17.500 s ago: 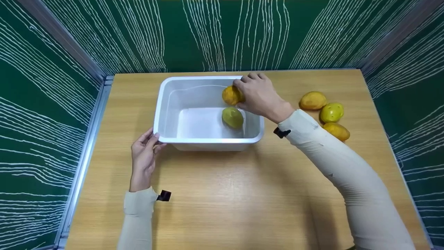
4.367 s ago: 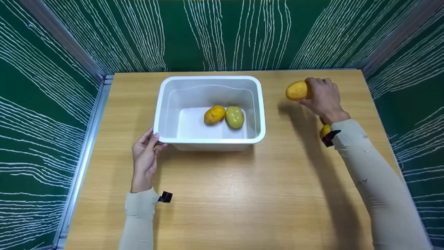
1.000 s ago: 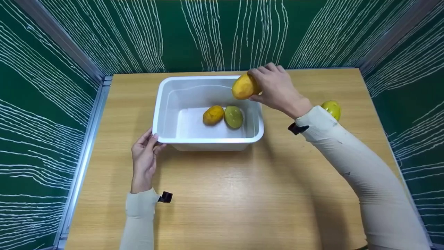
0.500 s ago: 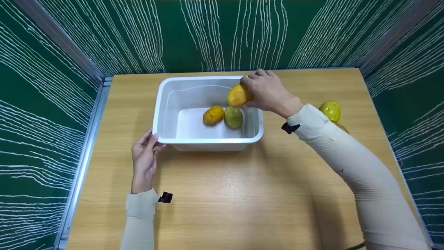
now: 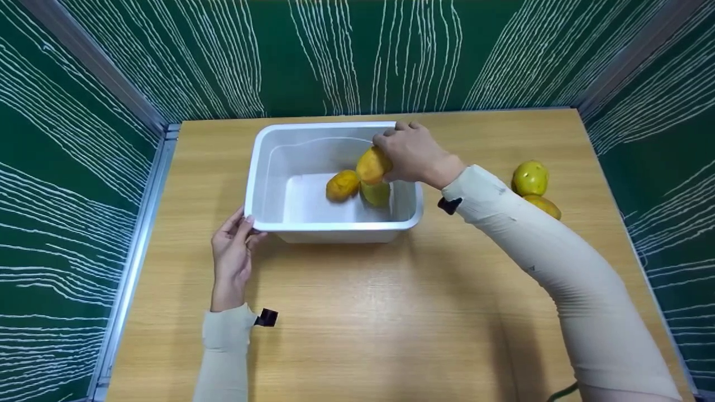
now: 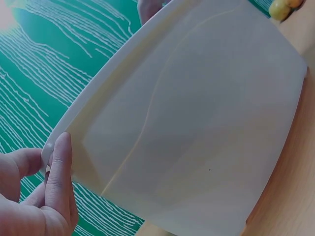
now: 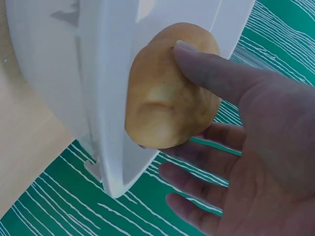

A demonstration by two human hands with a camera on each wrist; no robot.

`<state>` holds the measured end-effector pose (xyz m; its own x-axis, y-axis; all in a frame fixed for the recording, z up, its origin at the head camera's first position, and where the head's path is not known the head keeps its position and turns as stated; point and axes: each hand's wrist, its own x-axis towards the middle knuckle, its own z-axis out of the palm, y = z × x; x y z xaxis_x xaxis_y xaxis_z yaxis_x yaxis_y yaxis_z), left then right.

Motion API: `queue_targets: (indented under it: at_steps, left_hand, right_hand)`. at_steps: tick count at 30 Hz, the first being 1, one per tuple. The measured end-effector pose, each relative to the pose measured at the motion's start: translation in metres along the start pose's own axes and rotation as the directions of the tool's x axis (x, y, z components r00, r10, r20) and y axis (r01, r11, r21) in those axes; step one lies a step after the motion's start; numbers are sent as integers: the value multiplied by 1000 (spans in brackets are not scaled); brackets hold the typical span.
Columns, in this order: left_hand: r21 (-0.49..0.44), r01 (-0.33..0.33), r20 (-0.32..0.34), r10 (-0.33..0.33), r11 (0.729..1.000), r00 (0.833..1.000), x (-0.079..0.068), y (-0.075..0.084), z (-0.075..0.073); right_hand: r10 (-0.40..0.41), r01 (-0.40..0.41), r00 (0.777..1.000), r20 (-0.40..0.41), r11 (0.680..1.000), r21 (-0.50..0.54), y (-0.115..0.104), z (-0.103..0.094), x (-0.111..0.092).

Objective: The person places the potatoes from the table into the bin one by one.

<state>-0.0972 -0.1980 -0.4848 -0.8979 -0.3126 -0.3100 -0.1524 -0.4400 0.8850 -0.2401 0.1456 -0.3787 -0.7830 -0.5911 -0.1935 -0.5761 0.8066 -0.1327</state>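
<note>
The right hand (image 5: 416,154) holds an orange-yellow oval fruit (image 5: 372,166) between thumb and fingers, over the right part of a white rectangular plastic tub (image 5: 335,226). Inside lie a dull green oval fruit (image 5: 377,196), partly hidden by the held one, and a wrinkled yellow fruit (image 5: 342,186). The left hand (image 5: 232,254) pinches the tub's near-left corner. Farther right, a glossy yellow-green fruit (image 5: 530,177) and a golden oval fruit (image 5: 543,206) sit together on the pale wooden desk (image 5: 363,318).

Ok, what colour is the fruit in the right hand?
Yellow-orange; the fruit in the right hand shows its colour best in the head view.
</note>
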Motion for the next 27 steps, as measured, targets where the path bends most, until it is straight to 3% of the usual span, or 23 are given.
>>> queue_targets:
  at_steps: [9,18,27]
  left_hand:
    - [3,-14,5,14,1000,1000,0,0,0]
    - [-8,0,-1,0,1000,1000,0,1,1]
    - [1,16,-6,-16,1000,1000,0,2,0]
  right_hand:
    - [28,-24,993,118,999,-38,-5,-2,12]
    - [96,-91,967,237,995,-32,-11,-3,19]
    - [126,-132,944,304,991,-1,-17,-1,27]
